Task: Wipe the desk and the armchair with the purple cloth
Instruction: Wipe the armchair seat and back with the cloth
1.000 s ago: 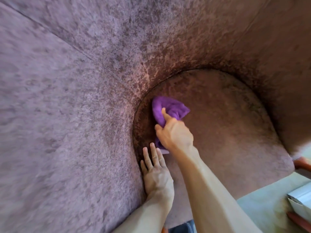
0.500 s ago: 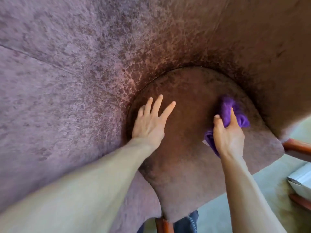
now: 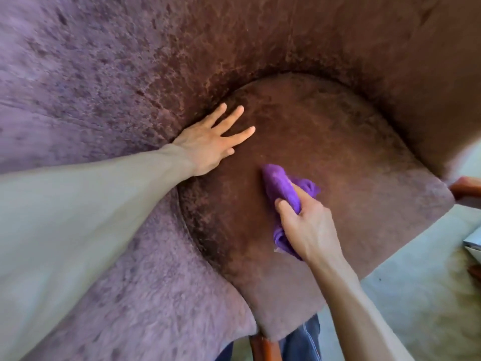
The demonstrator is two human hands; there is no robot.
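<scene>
Armchair [image 3: 104, 74]: mottled purple-brown pile upholstery covers the left and upper field, with the inner wall curving round the seat cushion [image 3: 351, 157].

Left hand [image 3: 208, 149]: enters from the left on a bare forearm. It lies flat, palm down, on the rear left of the cushion, just beside the seam where the cushion meets the inner wall. The fingers [image 3: 234, 115] are straight and spread apart and hold nothing.

Purple cloth [image 3: 281, 186]: bunched and lying on the middle of the seat cushion, to the right of and below the left hand and apart from it. One lobe projects beyond the fingertips of the holding hand toward the chair back. A second part shows at the heel of that hand, on its left side. The middle of the cloth is hidden under the palm.

Right hand [image 3: 309, 227]: on top of the cloth, with the fingers curled down over it and the thumb [image 3: 286, 211] along its left edge, bearing the cloth against the cushion.

Wooden leg [image 3: 263, 347]: reddish, under the cushion's front corner, with blue denim [image 3: 304, 340] just beside it.

Floor [image 3: 416, 295]: pale, at lower right. A second reddish wooden member [image 3: 466, 188] shows at the right edge.
</scene>
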